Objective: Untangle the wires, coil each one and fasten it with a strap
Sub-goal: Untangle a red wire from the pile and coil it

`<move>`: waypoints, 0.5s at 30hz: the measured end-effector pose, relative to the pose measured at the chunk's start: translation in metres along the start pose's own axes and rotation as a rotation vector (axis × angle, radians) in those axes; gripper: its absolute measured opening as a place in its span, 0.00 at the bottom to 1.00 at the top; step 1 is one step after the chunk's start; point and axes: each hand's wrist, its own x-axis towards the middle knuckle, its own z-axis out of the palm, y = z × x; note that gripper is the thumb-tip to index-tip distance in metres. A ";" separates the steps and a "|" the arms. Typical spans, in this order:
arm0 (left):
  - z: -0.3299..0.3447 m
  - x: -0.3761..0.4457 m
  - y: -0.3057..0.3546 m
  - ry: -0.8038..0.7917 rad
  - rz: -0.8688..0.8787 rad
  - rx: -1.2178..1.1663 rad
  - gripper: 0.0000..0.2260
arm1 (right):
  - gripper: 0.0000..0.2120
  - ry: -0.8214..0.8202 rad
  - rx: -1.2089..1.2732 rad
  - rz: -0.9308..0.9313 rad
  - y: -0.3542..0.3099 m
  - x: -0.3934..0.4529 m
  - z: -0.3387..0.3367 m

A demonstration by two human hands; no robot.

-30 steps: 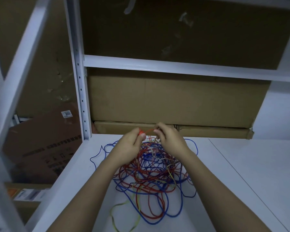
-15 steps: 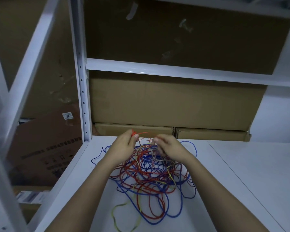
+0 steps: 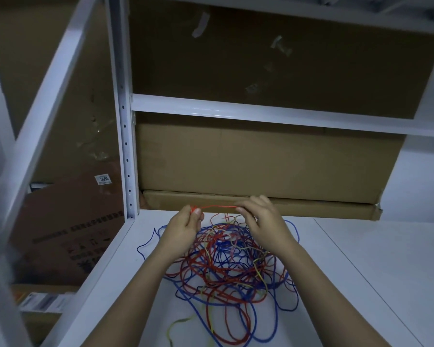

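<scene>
The two hands are now further apart than a second ago. The left hand and the right hand each pinch the red wire, stretched straight between them above the tangle on the white shelf. I judge one end is coming free.

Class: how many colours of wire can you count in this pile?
3: red wire stretched between both hands, blue wire looping at the edges, yellow wire trailing near. More may be hidden.
</scene>
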 end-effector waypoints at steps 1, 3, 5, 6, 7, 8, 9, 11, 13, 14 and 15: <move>0.001 -0.002 0.000 -0.035 -0.005 -0.038 0.15 | 0.13 0.074 -0.059 -0.048 -0.001 0.002 0.000; 0.004 -0.010 0.003 -0.133 0.000 -0.154 0.15 | 0.13 0.203 -0.107 -0.049 -0.002 0.011 0.000; 0.005 -0.016 0.008 -0.194 0.016 -0.302 0.16 | 0.10 0.273 -0.086 0.019 -0.005 0.020 -0.002; 0.004 -0.018 0.011 -0.198 0.013 -0.402 0.16 | 0.09 0.264 -0.066 0.066 -0.006 0.023 0.000; 0.002 -0.019 0.014 -0.185 -0.006 -0.514 0.16 | 0.09 0.214 -0.039 0.110 -0.008 0.024 0.002; 0.000 -0.020 0.017 -0.167 -0.042 -0.643 0.16 | 0.09 0.120 0.002 0.147 -0.008 0.023 0.007; -0.002 -0.019 0.018 -0.144 -0.073 -0.749 0.15 | 0.09 0.005 0.058 0.180 -0.009 0.020 0.013; -0.004 -0.017 0.017 -0.104 -0.065 -0.828 0.15 | 0.11 -0.232 0.188 0.214 -0.015 0.008 0.026; -0.005 -0.014 0.011 -0.052 -0.046 -0.862 0.15 | 0.12 -0.344 0.198 0.153 -0.022 -0.006 0.040; -0.006 -0.012 0.007 -0.023 -0.071 -0.891 0.14 | 0.12 -0.378 0.169 0.127 -0.026 -0.012 0.046; -0.007 -0.010 0.004 0.000 -0.098 -0.905 0.14 | 0.13 -0.406 0.149 0.115 -0.031 -0.017 0.051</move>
